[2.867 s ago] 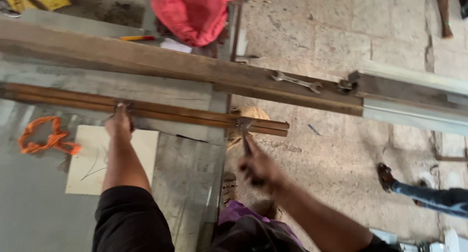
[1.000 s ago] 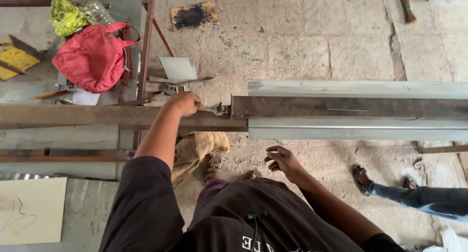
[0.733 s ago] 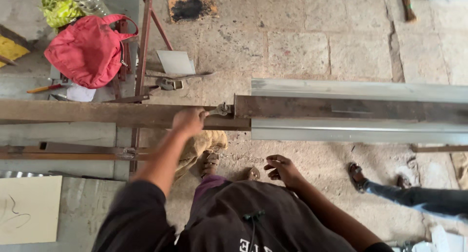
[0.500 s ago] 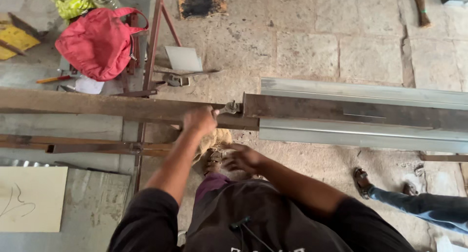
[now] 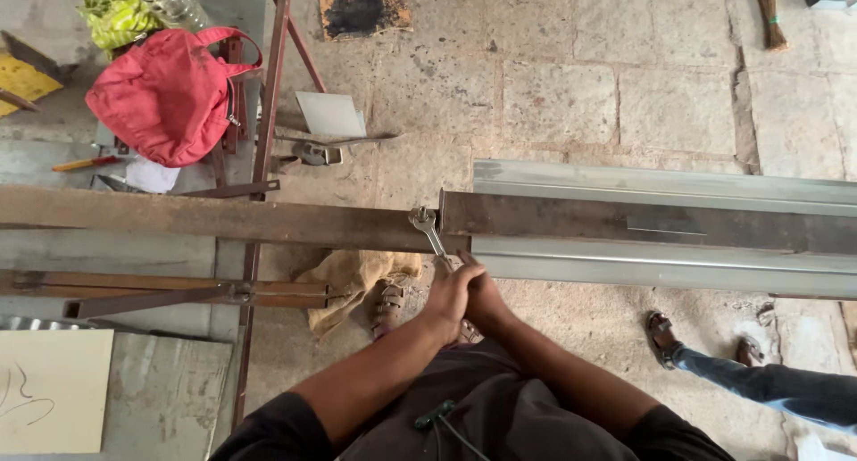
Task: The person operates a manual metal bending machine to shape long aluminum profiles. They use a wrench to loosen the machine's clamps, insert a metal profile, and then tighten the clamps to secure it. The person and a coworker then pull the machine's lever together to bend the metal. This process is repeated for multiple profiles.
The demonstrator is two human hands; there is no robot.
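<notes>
Spanner (image 5: 430, 233) juts above both hands' grip (image 5: 464, 291).

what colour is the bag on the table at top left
The bag is red-pink, seen best in the head view, lying on the table.

Spanner (image 5: 429, 232): handle end hidden inside the clasped left hand (image 5: 449, 293) and right hand (image 5: 483, 297). Rusty steel beam (image 5: 223, 218): cut off at left edge. Grey metal channel (image 5: 661, 265): cut off at right edge. Bystander's jeans leg (image 5: 768, 390): body out of frame. Broom (image 5: 766, 15): handle cropped at top.
</notes>
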